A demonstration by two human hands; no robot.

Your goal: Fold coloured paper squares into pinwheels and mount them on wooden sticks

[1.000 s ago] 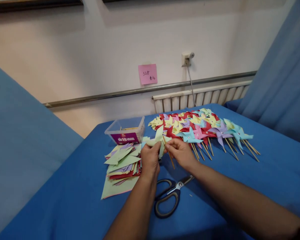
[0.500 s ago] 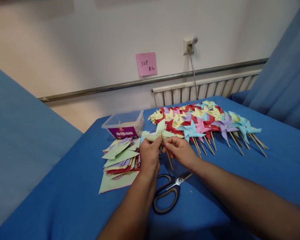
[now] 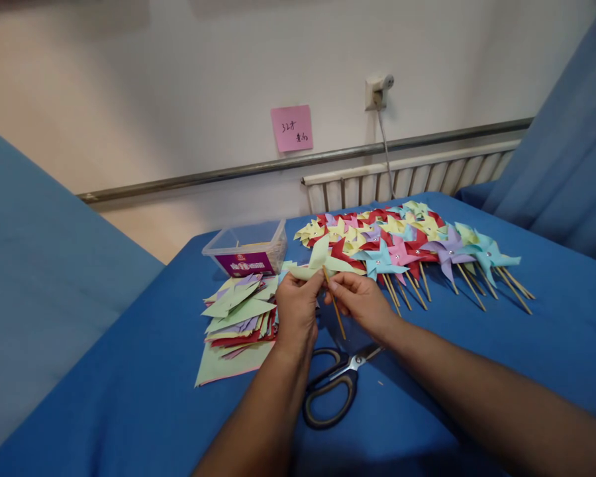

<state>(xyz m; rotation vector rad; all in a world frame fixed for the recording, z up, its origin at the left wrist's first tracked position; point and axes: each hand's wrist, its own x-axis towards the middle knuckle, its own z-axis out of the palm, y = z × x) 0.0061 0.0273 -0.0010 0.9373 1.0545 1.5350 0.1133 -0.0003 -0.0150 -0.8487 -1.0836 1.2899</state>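
Between my hands is a pale green paper pinwheel (image 3: 322, 255), its blades pointing up and out to the sides. My left hand (image 3: 298, 301) is closed on the lower part of the pinwheel, thumb against the paper. A thin wooden stick (image 3: 338, 320) slants down from the pinwheel's centre. My right hand (image 3: 357, 298) pinches this stick near its top with thumb and fingers. Below my hands lie scissors (image 3: 345, 374) with black handles, their tips partly hidden by my right forearm.
Finished pinwheels (image 3: 400, 252) in many colours lie in rows at the back right. A stack of cut coloured paper (image 3: 241, 315) sits left of my hands, a clear plastic box (image 3: 243, 252) behind it. A blue cloth (image 3: 144, 371) covers the table; a radiator (image 3: 357, 189) stands behind.
Almost nothing differs. The green pinwheel and stick have shifted very slightly, and both hands keep their grip. The view has moved a touch.
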